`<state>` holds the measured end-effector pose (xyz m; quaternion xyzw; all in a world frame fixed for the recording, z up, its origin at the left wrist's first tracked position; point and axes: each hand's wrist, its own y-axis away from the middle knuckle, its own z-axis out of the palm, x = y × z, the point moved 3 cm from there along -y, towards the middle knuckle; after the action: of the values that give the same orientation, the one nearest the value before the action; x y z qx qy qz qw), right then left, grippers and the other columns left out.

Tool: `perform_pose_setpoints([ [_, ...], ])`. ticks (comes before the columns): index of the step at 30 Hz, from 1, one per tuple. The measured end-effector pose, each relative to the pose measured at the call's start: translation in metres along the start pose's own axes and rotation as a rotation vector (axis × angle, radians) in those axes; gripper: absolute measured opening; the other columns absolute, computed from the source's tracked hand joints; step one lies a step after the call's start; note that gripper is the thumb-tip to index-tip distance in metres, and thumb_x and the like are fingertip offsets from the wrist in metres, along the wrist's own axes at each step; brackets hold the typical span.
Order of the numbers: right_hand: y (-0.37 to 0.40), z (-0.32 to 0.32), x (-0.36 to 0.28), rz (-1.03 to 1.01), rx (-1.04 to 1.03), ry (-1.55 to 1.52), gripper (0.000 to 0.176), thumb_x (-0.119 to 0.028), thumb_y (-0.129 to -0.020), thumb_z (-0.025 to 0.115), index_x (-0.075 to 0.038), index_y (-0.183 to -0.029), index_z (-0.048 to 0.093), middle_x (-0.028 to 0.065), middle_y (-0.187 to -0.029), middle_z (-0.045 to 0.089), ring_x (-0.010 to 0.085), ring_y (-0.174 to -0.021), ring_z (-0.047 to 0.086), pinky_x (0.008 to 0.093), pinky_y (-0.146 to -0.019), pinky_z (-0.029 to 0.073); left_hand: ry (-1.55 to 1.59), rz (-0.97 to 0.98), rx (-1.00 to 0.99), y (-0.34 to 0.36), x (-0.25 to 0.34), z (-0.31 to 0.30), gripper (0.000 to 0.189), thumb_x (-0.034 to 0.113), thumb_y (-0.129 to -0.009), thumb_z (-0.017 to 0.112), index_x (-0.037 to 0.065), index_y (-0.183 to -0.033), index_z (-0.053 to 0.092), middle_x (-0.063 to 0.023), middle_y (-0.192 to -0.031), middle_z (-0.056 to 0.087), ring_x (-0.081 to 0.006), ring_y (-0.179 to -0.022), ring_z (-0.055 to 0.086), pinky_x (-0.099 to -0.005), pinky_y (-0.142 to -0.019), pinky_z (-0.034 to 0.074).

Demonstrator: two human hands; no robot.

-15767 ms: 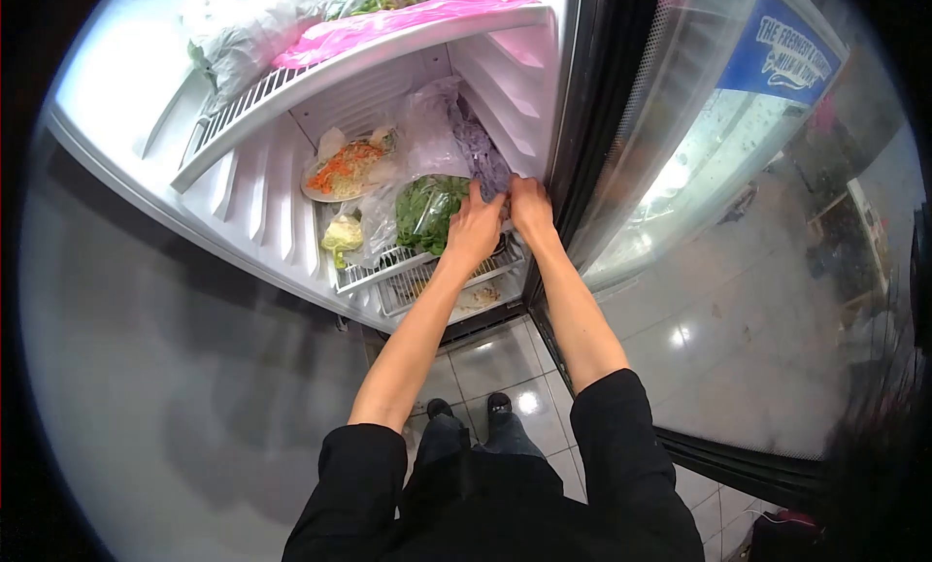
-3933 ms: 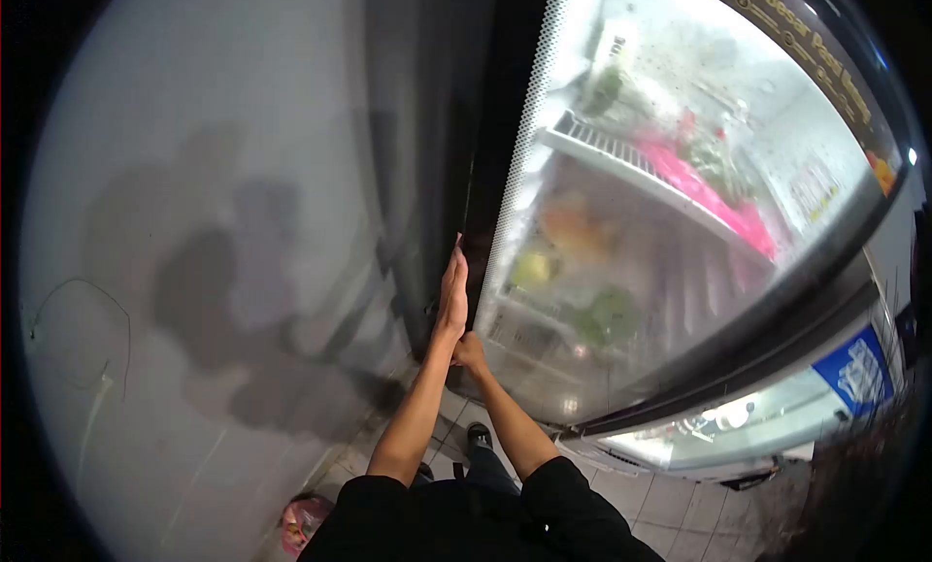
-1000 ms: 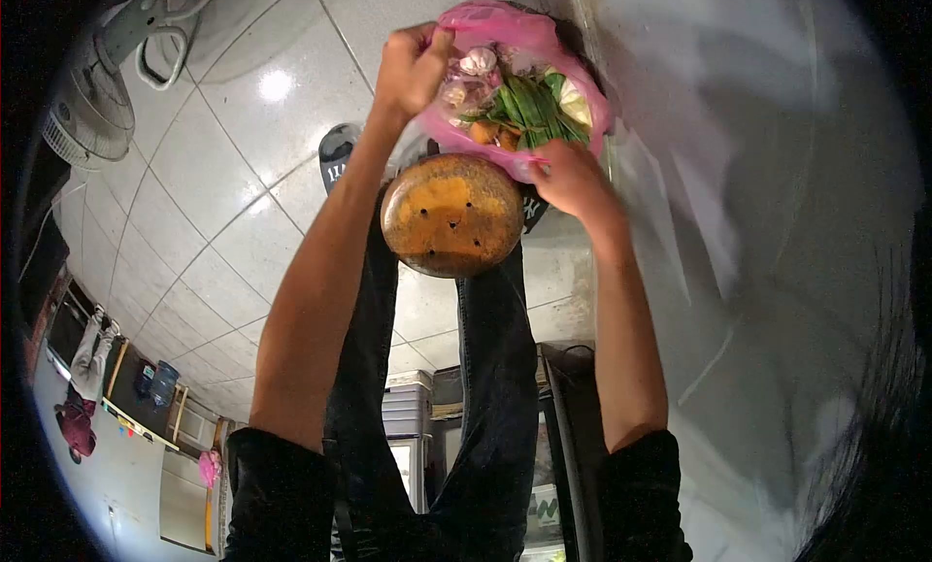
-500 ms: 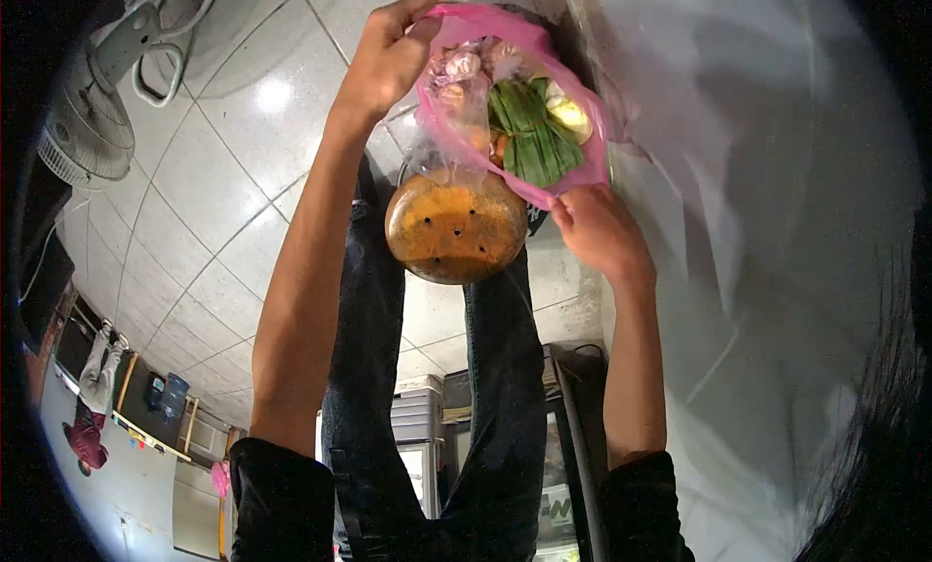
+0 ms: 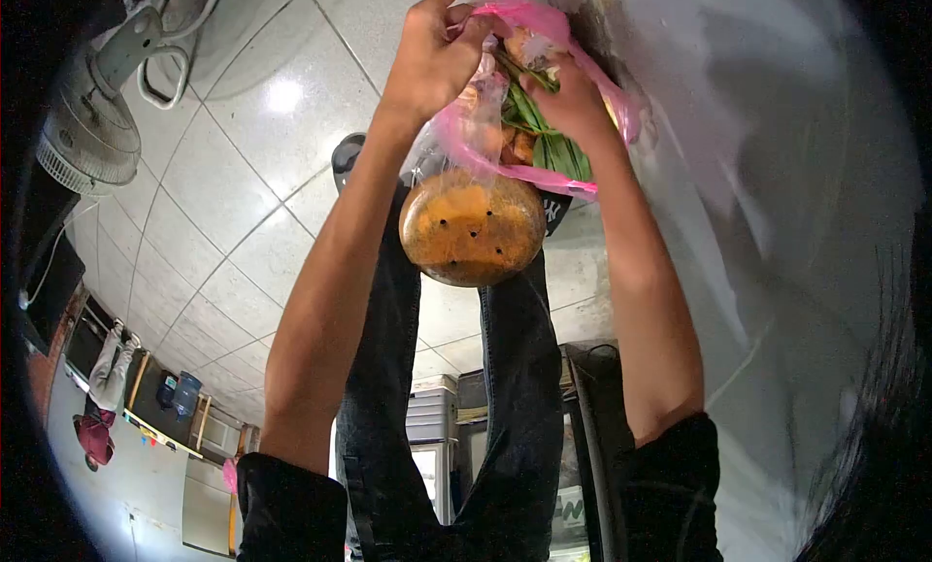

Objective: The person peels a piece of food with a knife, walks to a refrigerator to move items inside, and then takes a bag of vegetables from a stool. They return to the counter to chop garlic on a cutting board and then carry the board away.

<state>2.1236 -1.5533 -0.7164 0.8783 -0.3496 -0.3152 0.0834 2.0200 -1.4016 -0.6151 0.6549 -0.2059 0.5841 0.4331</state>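
Note:
A pink plastic bag (image 5: 505, 159) filled with green leaves (image 5: 558, 154) and other vegetables sits low against the wall. My left hand (image 5: 439, 52) pinches the bag's upper rim and holds it apart. My right hand (image 5: 571, 94) reaches into the bag's mouth and rests on the greens; its fingertips are hidden among the contents. Just below the bag, between my forearms, is a round orange-brown object (image 5: 473, 228) with several small holes. My legs in dark jeans (image 5: 505, 368) stand under it.
A white floor fan (image 5: 92, 125) stands on the pale tiled floor (image 5: 243, 203) at the left. A grey wall (image 5: 777, 222) fills the right side. One shoe (image 5: 348, 156) shows beside my left forearm. A glass-door cabinet (image 5: 466, 455) is visible between my legs.
My right hand left the bag's lower edge and moved up into its mouth. My left hand closed on the rim. The bag's opening has narrowed.

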Motion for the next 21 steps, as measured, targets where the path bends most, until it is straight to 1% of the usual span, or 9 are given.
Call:
perform_pose_setpoints([
  [3,-0.027,-0.005,-0.001,0.208,-0.235,-0.324,0.057,-0.042,-0.081,0.064,-0.006,-0.122,0.049,0.018,-0.116,0.056,0.0314,-0.098,0.056,0.0346,-0.085,0.047,0.079,0.057,-0.001,0.003,0.008,0.01,0.042,-0.002,-0.09,0.038,0.0,-0.132,0.036,-0.0137,-0.106,0.06,-0.0156,-0.095,0.055,-0.028,-0.082,0.045],
  [4,-0.036,-0.002,0.005,0.184,-0.29,-0.359,0.076,-0.056,-0.073,0.063,-0.002,-0.124,0.047,0.0236,-0.119,0.054,0.0355,-0.11,0.053,0.0408,-0.094,0.042,0.118,0.093,-0.03,0.003,0.009,0.013,0.047,-0.003,-0.089,0.037,0.001,-0.135,0.034,-0.014,-0.111,0.059,-0.0163,-0.098,0.054,-0.0282,-0.085,0.044],
  [7,-0.079,0.049,0.045,-0.062,-0.086,-0.001,0.069,-0.053,-0.073,0.063,-0.003,-0.119,0.052,0.0234,-0.114,0.057,0.0341,-0.107,0.055,0.0396,-0.093,0.043,0.14,0.114,-0.141,0.005,-0.001,0.021,0.055,-0.005,-0.088,0.036,0.005,-0.141,0.027,-0.0134,-0.122,0.054,-0.0173,-0.108,0.05,-0.0277,-0.091,0.041],
  [11,-0.064,0.022,0.008,-0.124,-0.06,-0.056,0.061,-0.047,-0.076,0.061,-0.002,-0.117,0.053,0.025,-0.116,0.054,0.0362,-0.108,0.053,0.0407,-0.094,0.042,0.163,0.255,-0.212,0.007,-0.005,0.021,0.052,-0.002,-0.091,0.03,0.007,-0.142,0.025,-0.0113,-0.13,0.048,-0.0176,-0.118,0.044,-0.0296,-0.098,0.038],
  [13,-0.049,0.01,-0.003,-0.121,-0.034,0.104,0.043,-0.028,-0.079,0.057,-0.004,-0.114,0.049,0.0203,-0.116,0.054,0.0353,-0.108,0.052,0.0392,-0.091,0.043,0.126,0.027,-0.138,0.014,-0.006,0.015,0.036,-0.004,-0.086,0.046,0.007,-0.116,0.062,-0.0014,-0.085,0.059,-0.007,-0.073,0.048,-0.025,-0.066,0.043],
  [17,-0.038,0.017,0.016,-0.186,-0.06,0.23,0.048,-0.022,-0.075,0.063,-0.001,-0.114,0.045,0.0214,-0.11,0.053,0.0355,-0.107,0.051,0.041,-0.094,0.04,0.061,0.235,-0.11,0.01,-0.002,0.016,0.042,-0.008,-0.084,0.045,0.011,-0.117,0.062,0.0009,-0.083,0.058,-0.0063,-0.073,0.047,-0.0229,-0.065,0.042],
  [19,-0.018,0.007,0.021,-0.185,0.102,-0.019,0.058,-0.016,-0.069,0.07,-0.002,-0.118,0.042,0.0212,-0.114,0.048,0.0341,-0.112,0.046,0.0423,-0.096,0.037,0.044,0.088,-0.17,0.01,-0.01,0.019,0.037,0.0,-0.088,0.047,0.008,-0.123,0.056,-0.0072,-0.121,0.058,-0.0168,-0.108,0.054,-0.0274,-0.09,0.044],
  [20,-0.009,0.006,0.026,-0.188,0.105,-0.015,0.058,-0.016,-0.069,0.07,-0.002,-0.118,0.042,0.0212,-0.114,0.048,0.0341,-0.112,0.046,0.0423,-0.096,0.037,0.046,0.093,-0.168,0.011,-0.011,0.021,0.037,0.0,-0.088,0.047,0.008,-0.123,0.056,-0.0072,-0.121,0.058,-0.0168,-0.108,0.054,-0.0274,-0.09,0.044],
  [21,0.0,0.011,0.037,-0.205,0.041,0.004,0.062,-0.018,-0.069,0.071,-0.001,-0.121,0.042,0.0234,-0.118,0.046,0.0361,-0.116,0.043,0.0439,-0.098,0.037,0.057,0.06,-0.13,0.012,-0.014,0.022,0.039,-0.003,-0.086,0.046,0.01,-0.12,0.059,-0.0018,-0.099,0.057,-0.0107,-0.088,0.049,-0.0236,-0.077,0.041],
])
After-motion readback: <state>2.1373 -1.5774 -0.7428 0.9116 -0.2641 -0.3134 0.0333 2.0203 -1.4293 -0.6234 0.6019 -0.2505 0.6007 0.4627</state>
